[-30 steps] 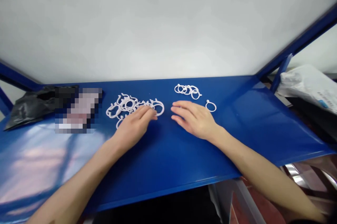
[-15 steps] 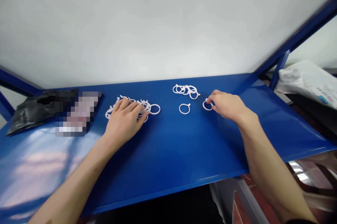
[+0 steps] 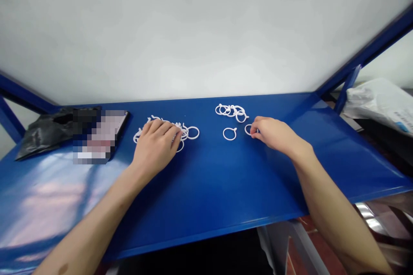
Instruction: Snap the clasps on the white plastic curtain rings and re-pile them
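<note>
My left hand [image 3: 156, 141] rests palm down over a pile of white curtain rings [image 3: 192, 133]. Its fingers are bent and a little apart, and much of the pile is hidden under them. Farther right, my right hand [image 3: 272, 133] pinches the edge of another white curtain ring [image 3: 247, 129] between thumb and fingers, low over the table. Left of that one lies a single loose curtain ring [image 3: 229, 139] with a small eyelet. A small cluster of overlapping curtain rings [image 3: 230, 115] sits behind it, near the wall.
The blue table [image 3: 209, 189] meets a white wall [image 3: 200, 34]. At left lie a black plastic bag [image 3: 41, 137] and a flat object with a blurred-out face [image 3: 100, 137]. Blue frame bars [image 3: 348, 85] rise at the right, beside a white plastic bag [image 3: 377, 98].
My right hand has moved slightly left with its ring, closer to the single loose ring. My left thumb has drawn in over the pile. The view has shifted a little.
</note>
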`<state>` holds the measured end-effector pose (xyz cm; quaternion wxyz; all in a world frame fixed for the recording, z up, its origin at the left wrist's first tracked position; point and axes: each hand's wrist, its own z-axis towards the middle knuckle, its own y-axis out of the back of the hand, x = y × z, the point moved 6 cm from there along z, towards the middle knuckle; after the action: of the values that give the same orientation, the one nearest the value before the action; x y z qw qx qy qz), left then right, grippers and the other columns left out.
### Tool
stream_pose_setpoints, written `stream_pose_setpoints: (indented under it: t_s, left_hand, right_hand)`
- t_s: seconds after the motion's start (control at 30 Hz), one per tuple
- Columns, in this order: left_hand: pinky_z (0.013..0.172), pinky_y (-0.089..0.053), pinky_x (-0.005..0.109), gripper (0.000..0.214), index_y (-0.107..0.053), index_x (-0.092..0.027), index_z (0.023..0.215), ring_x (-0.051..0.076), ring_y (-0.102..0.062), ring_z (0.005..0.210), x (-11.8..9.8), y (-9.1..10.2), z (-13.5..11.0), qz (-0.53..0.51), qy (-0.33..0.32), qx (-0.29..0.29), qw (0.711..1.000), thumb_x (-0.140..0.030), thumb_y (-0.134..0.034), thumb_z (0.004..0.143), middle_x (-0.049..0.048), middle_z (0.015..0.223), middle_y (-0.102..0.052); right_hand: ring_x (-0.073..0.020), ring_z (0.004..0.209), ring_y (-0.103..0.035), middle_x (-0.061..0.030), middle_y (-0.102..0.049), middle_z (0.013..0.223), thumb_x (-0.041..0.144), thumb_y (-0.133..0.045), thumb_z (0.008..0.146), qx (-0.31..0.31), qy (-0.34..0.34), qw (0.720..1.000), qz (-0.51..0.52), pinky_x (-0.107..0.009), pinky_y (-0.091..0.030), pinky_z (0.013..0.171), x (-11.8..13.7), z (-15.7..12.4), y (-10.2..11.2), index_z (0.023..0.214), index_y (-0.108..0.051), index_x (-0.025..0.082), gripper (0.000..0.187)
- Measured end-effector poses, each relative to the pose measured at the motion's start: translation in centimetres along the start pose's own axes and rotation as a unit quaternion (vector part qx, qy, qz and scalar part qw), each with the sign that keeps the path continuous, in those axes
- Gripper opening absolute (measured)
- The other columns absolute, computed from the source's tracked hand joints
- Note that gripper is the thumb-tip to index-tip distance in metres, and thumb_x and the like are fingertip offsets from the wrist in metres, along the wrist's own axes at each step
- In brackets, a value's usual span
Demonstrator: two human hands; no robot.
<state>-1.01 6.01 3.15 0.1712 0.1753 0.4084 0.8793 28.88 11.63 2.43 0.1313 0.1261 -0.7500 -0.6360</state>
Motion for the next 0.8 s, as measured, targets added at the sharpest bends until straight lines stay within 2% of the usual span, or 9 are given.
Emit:
stream_pose_setpoints:
  t_s: [0.2,0.33,0.47,0.57,0.67,0.8]
  left_hand:
    - [0.08,-0.045,0.038,0.014,-0.067,-0.019,0.086,0.023,-0.06,0.085,-1.1,0.7,0.3,-0.033,-0.041,-0.005,0.999,-0.022,-0.058,0.096,0.005,0.091,-0.074]
    - [0.08,-0.044,0.038,0.015,-0.068,-0.018,0.088,0.024,-0.06,0.087,-1.2,0.7,0.2,-0.03,-0.046,0.006,0.998,-0.023,-0.057,0.096,0.0059,0.092,-0.074]
    - [0.08,-0.044,0.041,0.02,-0.07,-0.016,0.092,0.028,-0.06,0.089,-0.2,0.2,0.0,0.007,0.009,0.017,1.0,-0.031,-0.058,0.096,0.0091,0.089,-0.073]
    - [0.082,-0.043,0.043,0.024,-0.07,-0.016,0.097,0.03,-0.06,0.093,0.4,-0.2,-0.2,0.01,0.041,0.032,0.999,-0.037,-0.059,0.096,0.0108,0.091,-0.072]
    - [0.083,-0.044,0.044,0.024,-0.07,-0.016,0.098,0.03,-0.06,0.093,0.5,-0.2,-0.3,0.013,0.045,0.034,0.998,-0.037,-0.058,0.096,0.0106,0.09,-0.072]
    - [0.083,-0.046,0.043,0.019,-0.069,-0.017,0.097,0.028,-0.061,0.092,-0.1,0.4,0.0,-0.004,0.022,0.01,1.0,-0.033,-0.059,0.096,0.0092,0.093,-0.073]
  right_hand:
    - [-0.0157,0.075,-0.064,-0.0031,-0.07,0.091,0.02,-0.056,0.093,-0.067,0.079,0.986,0.133,-0.028,-0.045,0.067,3.3,-0.2,1.1,0.092,-0.064,0.02,0.008]
    - [-0.0169,0.083,-0.065,-0.0043,-0.069,0.097,0.022,-0.056,0.095,-0.121,0.13,0.975,0.136,-0.029,-0.048,0.075,5.9,-0.3,0.7,0.097,-0.063,0.02,0.007]
    - [-0.0175,0.082,-0.065,-0.0041,-0.067,0.097,0.024,-0.059,0.096,-0.09,0.128,0.982,0.102,-0.029,-0.048,0.071,7.3,0.1,-1.1,0.096,-0.062,0.02,0.005]
    - [-0.018,0.085,-0.066,-0.0049,-0.067,0.1,0.022,-0.06,0.096,-0.077,0.117,0.983,0.122,-0.029,-0.049,0.073,7.4,0.3,-1.6,0.102,-0.06,0.019,0.007]
    - [-0.018,0.086,-0.065,-0.0056,-0.065,0.099,0.021,-0.058,0.097,-0.081,0.124,0.981,0.127,-0.03,-0.05,0.077,7.5,0.2,-1.5,0.104,-0.06,0.017,0.008]
    - [-0.0175,0.082,-0.062,-0.0064,-0.063,0.095,0.021,-0.052,0.1,-0.1,0.135,0.982,0.084,-0.03,-0.049,0.074,7.7,0.1,-1.4,0.095,-0.063,0.017,0.013]
